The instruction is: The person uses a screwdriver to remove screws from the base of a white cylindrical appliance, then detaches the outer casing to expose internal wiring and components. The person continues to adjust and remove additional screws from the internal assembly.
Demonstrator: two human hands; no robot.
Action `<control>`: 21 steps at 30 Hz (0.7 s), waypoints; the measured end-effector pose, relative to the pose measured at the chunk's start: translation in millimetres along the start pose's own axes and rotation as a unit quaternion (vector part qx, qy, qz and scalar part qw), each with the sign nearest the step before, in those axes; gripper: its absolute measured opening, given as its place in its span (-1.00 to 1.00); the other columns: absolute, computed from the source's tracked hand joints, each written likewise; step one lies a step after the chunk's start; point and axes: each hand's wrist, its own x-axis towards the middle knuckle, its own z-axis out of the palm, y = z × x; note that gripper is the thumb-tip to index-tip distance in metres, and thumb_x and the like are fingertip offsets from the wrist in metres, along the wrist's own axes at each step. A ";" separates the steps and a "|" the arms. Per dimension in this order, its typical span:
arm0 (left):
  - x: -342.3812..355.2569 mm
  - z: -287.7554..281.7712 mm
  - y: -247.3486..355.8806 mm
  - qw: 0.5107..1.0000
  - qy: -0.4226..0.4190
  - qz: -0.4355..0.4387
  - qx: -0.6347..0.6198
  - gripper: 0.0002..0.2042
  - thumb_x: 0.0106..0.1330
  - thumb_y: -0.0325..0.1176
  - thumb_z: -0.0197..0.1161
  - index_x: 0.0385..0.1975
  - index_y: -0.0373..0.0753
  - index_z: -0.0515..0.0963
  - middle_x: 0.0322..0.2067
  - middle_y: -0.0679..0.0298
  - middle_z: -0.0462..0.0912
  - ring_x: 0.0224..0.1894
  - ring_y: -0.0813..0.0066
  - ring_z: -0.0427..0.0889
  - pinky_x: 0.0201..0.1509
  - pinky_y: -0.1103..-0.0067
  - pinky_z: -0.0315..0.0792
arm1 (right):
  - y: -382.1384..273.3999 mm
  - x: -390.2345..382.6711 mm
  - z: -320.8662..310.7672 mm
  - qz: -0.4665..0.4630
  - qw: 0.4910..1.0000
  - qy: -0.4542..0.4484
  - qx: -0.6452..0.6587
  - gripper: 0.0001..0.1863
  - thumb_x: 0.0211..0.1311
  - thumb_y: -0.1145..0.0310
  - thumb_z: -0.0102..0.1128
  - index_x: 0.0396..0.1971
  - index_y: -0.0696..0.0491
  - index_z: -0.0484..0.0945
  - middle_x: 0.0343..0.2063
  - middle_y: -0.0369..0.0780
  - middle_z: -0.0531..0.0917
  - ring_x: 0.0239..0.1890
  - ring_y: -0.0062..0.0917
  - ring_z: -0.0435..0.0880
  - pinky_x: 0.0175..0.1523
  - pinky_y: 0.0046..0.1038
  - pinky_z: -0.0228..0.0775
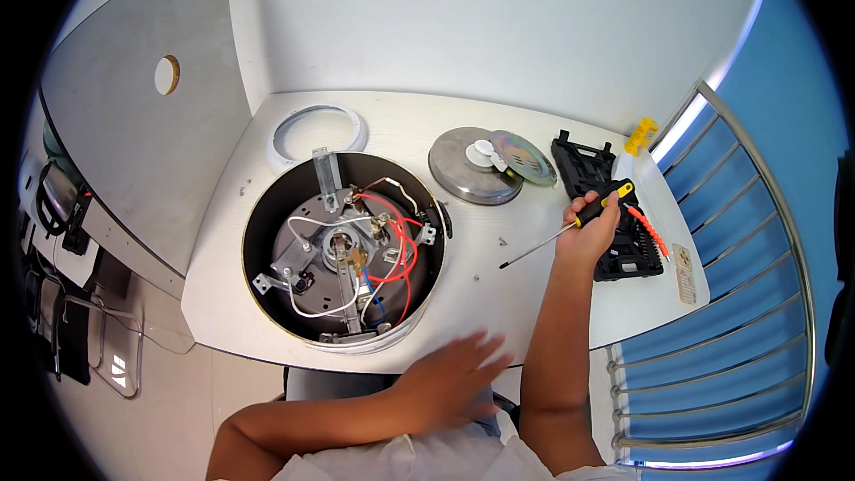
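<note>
My right hand (pixel 590 232) is closed around the black and yellow handle of a screwdriver (pixel 540 244), whose long shaft points left and down over the table. Below the table's front edge, close to my body, my left hand (pixel 452 379) is slightly blurred, its fingers stretched out and nothing in it. To the left stands the upturned round body of a rice cooker (pixel 256 254), bottom open. Inside it show red and white wires (pixel 412 254), metal brackets (pixel 328 183) and a round grey base. Several small screws (pixel 502 241) lie between the cooker and the screwdriver.
Behind the cooker lie a white ring (pixel 359 129), a round metal lid (pixel 459 165) and a thin metal disc (pixel 525 158). An open black tool case (pixel 579 160) with an orange flexible shaft (pixel 647 230) is at right. Beyond it runs a metal railing (pixel 806 303).
</note>
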 end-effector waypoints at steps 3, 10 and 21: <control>-55.5 -19.9 -9.7 0.970 -0.103 0.020 -0.220 -0.47 0.26 -0.10 0.10 0.16 -0.25 0.26 0.16 0.09 0.30 0.21 0.18 0.27 0.23 0.41 0.21 | 6.8 6.0 -5.7 0.053 0.998 0.024 0.014 -0.77 0.28 0.17 -0.03 -0.30 -0.01 0.22 -0.53 -0.30 0.44 -0.63 -0.56 0.38 -0.61 -0.55 0.14; -176.4 -114.3 -43.5 0.909 -0.100 -0.117 -0.388 -0.54 0.26 -0.16 0.14 0.06 -0.35 0.40 -0.01 0.09 0.51 0.04 0.22 0.48 0.11 0.47 0.32 | 0.4 3.1 -0.8 0.079 0.996 -0.017 0.044 -0.81 0.31 0.14 -0.10 -0.22 -0.10 0.35 -0.56 -0.34 0.46 -0.63 -0.61 0.36 -0.56 -0.59 0.18; -76.1 -221.5 -181.1 0.821 0.430 0.003 -0.375 -0.39 0.27 0.10 -0.08 0.19 -0.23 0.19 0.16 0.16 0.31 0.17 0.33 0.33 0.17 0.40 0.23 | -70.6 -118.4 180.9 -0.074 0.869 -0.467 0.148 -0.49 0.33 0.02 -0.15 0.12 0.06 0.24 -0.46 -0.27 0.39 -0.55 -0.60 0.29 -0.47 -0.58 0.16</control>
